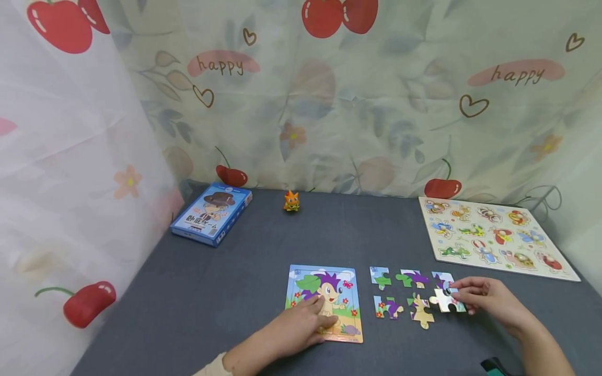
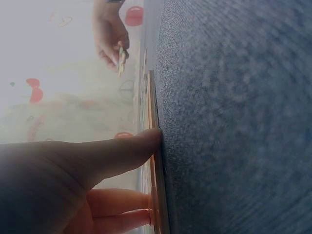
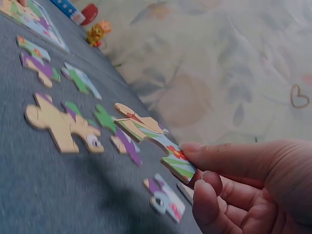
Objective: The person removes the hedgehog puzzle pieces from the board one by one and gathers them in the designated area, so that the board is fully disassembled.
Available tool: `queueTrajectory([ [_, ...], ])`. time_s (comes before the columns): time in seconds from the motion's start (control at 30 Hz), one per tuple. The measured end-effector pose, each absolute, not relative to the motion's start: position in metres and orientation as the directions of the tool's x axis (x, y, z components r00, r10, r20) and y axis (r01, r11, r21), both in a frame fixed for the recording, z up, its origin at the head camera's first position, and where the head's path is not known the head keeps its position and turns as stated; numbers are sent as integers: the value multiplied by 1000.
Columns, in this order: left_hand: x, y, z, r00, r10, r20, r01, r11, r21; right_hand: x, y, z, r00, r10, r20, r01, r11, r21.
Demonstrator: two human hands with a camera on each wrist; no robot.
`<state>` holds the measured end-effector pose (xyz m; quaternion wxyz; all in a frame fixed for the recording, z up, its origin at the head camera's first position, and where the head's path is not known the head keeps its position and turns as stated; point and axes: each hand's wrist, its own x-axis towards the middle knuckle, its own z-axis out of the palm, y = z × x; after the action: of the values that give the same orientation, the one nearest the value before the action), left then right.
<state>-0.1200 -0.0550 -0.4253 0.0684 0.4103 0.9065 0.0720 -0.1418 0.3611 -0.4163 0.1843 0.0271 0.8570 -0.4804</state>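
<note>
My right hand (image 1: 489, 300) pinches a puzzle piece (image 3: 148, 139) between thumb and fingers, raised above the table. The piece is tan and green with a red flower. My left hand (image 1: 301, 321) rests on a hedgehog picture puzzle board (image 1: 350, 308), fingers and thumb fairly straight; in the left wrist view the thumb lies at the board's edge. Right of the board lie several loose pieces: a green-and-blue piece (image 1: 380, 278), a purple-and-green piece (image 1: 412, 278), a flowered piece (image 1: 388, 307), a tan piece (image 1: 421, 312) and a piece partly behind the held one (image 3: 165, 200).
A blue box (image 1: 211, 214) lies at the back left, with a small orange figurine (image 1: 291, 201) to its right. An insect puzzle board (image 1: 498, 237) lies at the back right. A dark-and-green object (image 1: 494, 367) shows at the front edge. Printed curtains (image 1: 329, 130) hang behind.
</note>
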Motion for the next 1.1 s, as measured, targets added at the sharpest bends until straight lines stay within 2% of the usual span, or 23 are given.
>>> queueTrajectory([
  [0.53,-118,-54,-423,-654,754,-69,732,653,196,-131,387,-440,-907,-118,-404,282,544,-791],
  [1.1,-119,-56,-422,-660,749,-63,727,657,200,-130,383,-441,-946,-46,-322,226,619,-753],
])
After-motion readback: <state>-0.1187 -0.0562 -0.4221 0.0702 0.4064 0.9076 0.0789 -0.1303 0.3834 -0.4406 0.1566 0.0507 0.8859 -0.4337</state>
